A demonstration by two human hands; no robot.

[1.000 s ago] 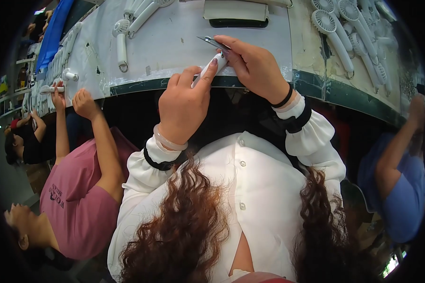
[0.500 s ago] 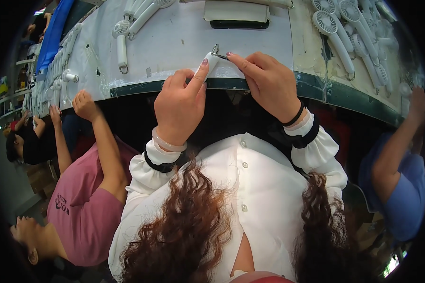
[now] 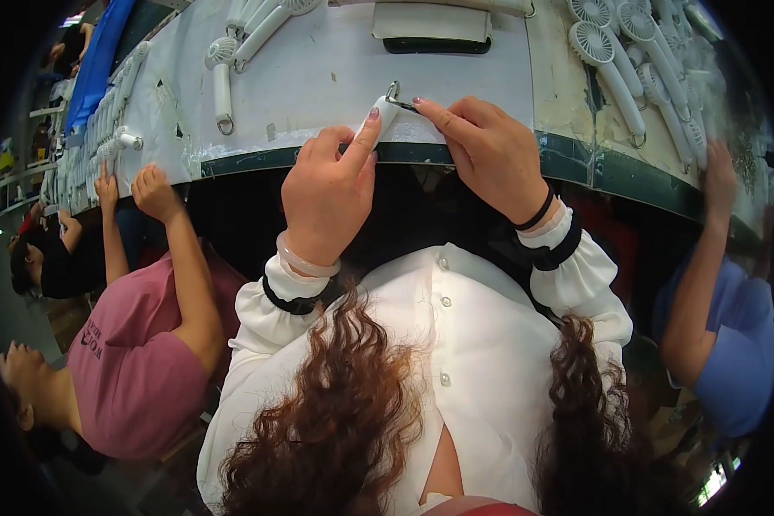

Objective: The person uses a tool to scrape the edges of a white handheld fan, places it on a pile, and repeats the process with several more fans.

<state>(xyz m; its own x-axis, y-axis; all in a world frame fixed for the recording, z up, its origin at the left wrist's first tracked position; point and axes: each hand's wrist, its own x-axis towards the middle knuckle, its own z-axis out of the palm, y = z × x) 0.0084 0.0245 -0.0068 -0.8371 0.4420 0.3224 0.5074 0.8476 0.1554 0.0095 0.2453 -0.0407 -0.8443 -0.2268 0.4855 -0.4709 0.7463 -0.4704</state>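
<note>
Over the near edge of the table, my left hand (image 3: 331,191) is closed round the white handle of a handheld fan (image 3: 387,113), its index finger stretched along it. A metal loop (image 3: 393,90) stands up at the handle's far end. The rest of that fan is hidden under my hand. From the right, my right hand (image 3: 493,155) pinches a thin dark metal piece (image 3: 403,106), whose tip meets the base of the loop. Whether this piece is a tool or part of the clasp I cannot make out.
Several white handheld fans lie at the right (image 3: 615,64) and at the back left (image 3: 221,73). A pale case with a black edge (image 3: 434,30) lies at the back. Co-workers sit close on both sides, one in a pink shirt (image 3: 146,370), one in blue (image 3: 735,344).
My hands and the fan have hardly moved. The pink-shirted co-worker has leaned further left. On the right, the blue-shirted co-worker's hand has come inward across the table edge.
</note>
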